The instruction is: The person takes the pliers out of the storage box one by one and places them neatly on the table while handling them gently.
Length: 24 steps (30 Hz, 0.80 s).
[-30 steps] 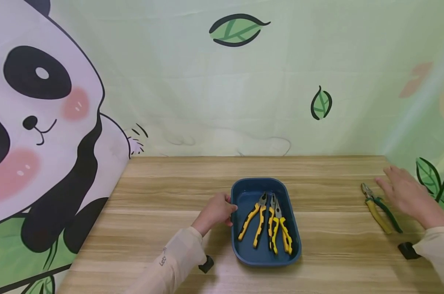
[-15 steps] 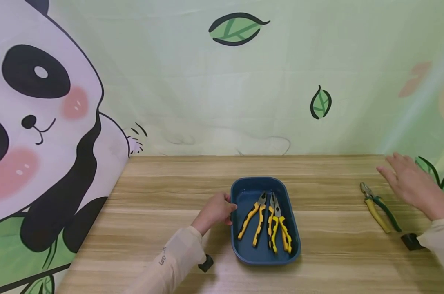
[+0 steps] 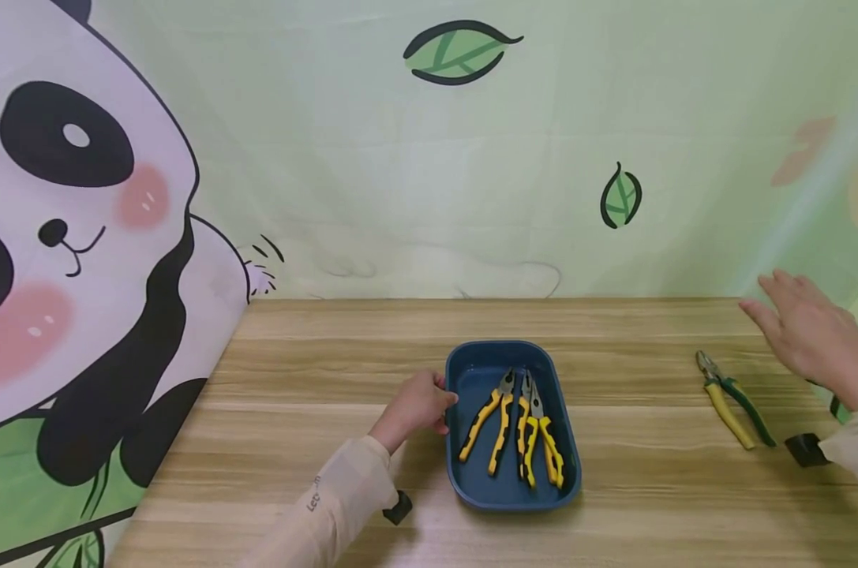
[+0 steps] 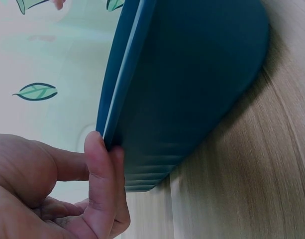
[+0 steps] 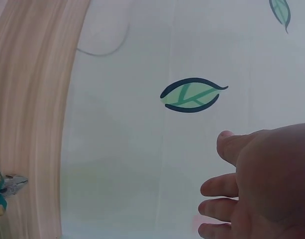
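Note:
A dark blue tray [image 3: 578, 473] stands mid-table, and my left hand [image 3: 417, 404] pinches its left rim. In the left wrist view the thumb and fingers [image 4: 101, 174] meet over the edge of the tray [image 4: 202, 64]. Inside lie several yellow-and-black pliers, among them a spread pair of pliers [image 3: 504, 409] on the left and yellow long-nose pliers [image 3: 532, 442] overlapping another pair at right. On the table to the right rest pliers with one yellow and one green handle [image 3: 717, 401]. My right hand [image 3: 812, 331] hovers beyond them, fingers extended, holding nothing.
The wooden table [image 3: 315, 355] ends at a light green backdrop [image 3: 372, 173] with printed leaves and a panda [image 3: 166, 315] at left. A black wrist piece [image 3: 398, 507] hangs under the left sleeve, and another black piece [image 3: 807, 450] under the right.
My right hand has risen and drifted right, away from the yellow-and-green pliers, which stay on the table. The left hand and the tray have kept their places.

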Available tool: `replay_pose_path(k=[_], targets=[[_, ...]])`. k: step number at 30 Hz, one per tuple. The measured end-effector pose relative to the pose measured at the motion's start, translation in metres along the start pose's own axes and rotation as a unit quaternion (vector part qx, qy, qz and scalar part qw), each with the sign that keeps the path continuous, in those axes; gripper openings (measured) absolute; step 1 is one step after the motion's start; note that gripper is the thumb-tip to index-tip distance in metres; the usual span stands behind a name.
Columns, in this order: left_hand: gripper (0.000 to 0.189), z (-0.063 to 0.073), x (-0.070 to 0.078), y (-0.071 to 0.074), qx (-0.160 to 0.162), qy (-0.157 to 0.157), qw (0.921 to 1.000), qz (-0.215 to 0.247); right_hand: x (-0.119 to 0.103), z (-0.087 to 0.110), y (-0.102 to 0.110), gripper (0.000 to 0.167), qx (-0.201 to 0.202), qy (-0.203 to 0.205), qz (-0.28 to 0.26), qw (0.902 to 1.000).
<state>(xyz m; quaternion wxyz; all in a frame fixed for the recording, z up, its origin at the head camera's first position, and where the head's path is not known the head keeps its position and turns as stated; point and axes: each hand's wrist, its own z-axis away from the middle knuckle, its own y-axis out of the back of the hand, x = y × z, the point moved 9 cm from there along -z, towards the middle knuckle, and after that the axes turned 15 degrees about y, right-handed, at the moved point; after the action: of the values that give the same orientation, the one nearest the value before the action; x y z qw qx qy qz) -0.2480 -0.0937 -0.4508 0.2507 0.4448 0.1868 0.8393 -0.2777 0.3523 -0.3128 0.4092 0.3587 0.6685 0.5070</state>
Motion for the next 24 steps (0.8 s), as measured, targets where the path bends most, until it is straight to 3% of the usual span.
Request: replay_pose_path(k=[24], targets=[[0.013,-0.002,-0.003,-0.001,-0.011,0.01,0.9998,0.013,-0.002,-0.003,0.019,0.079,0.031,-0.004,0.002,0.9995]])
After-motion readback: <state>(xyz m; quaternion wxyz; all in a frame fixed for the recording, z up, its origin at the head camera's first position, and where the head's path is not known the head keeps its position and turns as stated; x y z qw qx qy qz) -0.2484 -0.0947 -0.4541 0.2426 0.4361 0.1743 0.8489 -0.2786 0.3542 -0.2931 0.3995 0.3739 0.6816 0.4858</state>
